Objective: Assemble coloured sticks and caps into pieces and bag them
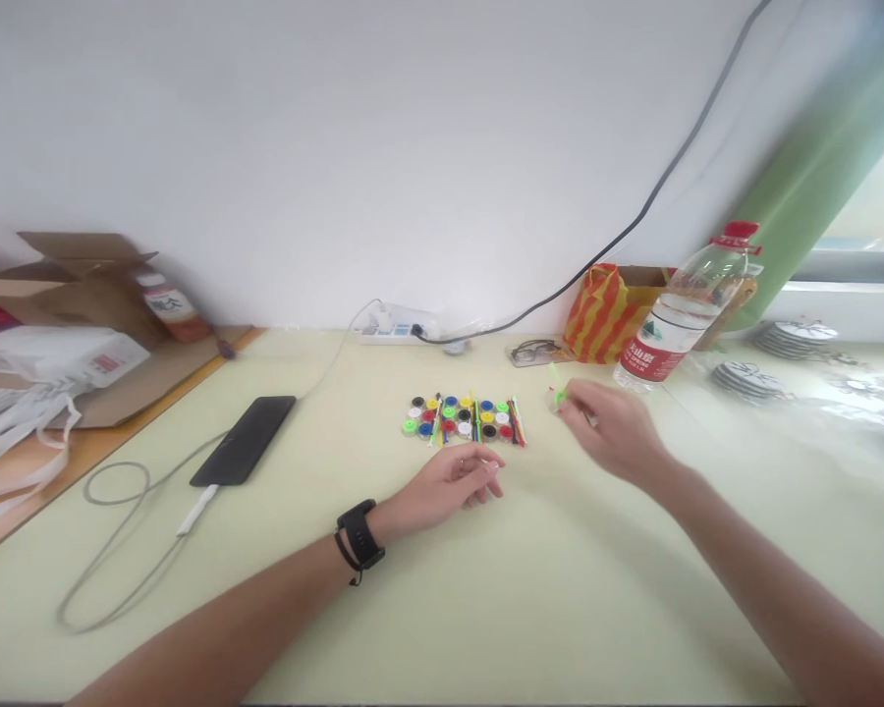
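Bright green piece is pinched in the right hand, knuckles up, off to the right of the coloured discs; left hand is loosely curled nearby, can't tell if it's gripping anything.

Rowed discs, sticks alongside, green piece held
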The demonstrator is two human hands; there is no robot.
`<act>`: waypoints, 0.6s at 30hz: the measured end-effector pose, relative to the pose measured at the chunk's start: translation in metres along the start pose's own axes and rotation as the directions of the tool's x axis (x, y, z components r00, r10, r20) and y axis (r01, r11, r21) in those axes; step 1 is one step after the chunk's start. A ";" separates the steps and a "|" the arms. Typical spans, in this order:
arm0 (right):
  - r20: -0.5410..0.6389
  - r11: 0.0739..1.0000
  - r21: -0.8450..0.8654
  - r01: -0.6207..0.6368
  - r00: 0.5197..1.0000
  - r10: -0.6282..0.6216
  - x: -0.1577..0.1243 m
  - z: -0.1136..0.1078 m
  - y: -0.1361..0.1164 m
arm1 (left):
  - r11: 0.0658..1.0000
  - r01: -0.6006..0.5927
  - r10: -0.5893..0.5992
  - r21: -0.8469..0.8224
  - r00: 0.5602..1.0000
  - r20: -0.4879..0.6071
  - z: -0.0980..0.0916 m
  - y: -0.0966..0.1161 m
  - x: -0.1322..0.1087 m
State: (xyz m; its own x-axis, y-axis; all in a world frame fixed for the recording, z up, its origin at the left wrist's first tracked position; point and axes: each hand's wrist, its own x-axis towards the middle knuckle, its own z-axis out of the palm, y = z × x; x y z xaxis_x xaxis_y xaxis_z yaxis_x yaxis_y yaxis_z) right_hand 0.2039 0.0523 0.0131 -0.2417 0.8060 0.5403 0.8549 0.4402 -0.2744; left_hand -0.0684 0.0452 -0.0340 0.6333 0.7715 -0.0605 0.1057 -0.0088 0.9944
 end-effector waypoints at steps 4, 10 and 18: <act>0.044 0.958 -0.287 -0.014 0.999 0.028 0.018 -0.002 0.021 | 1.000 -0.003 0.003 0.001 1.000 0.006 0.000 -0.001 0.001; 0.402 0.893 -0.389 0.228 0.914 -0.058 0.011 0.050 0.040 | 1.000 -0.007 0.007 -0.014 1.000 0.003 0.001 -0.002 0.001; 0.251 0.931 -0.363 -0.025 0.960 0.123 0.009 0.037 0.077 | 1.000 -0.009 0.009 0.002 1.000 0.018 0.001 -0.001 0.000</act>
State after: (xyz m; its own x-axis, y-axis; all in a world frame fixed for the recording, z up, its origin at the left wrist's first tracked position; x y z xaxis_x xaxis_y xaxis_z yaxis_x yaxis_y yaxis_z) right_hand 0.2508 0.1078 -0.0324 -0.2418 0.9276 0.2849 0.9689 0.2465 0.0198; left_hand -0.0676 0.0451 -0.0353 0.6479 0.7599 -0.0529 0.1012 -0.0170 0.9947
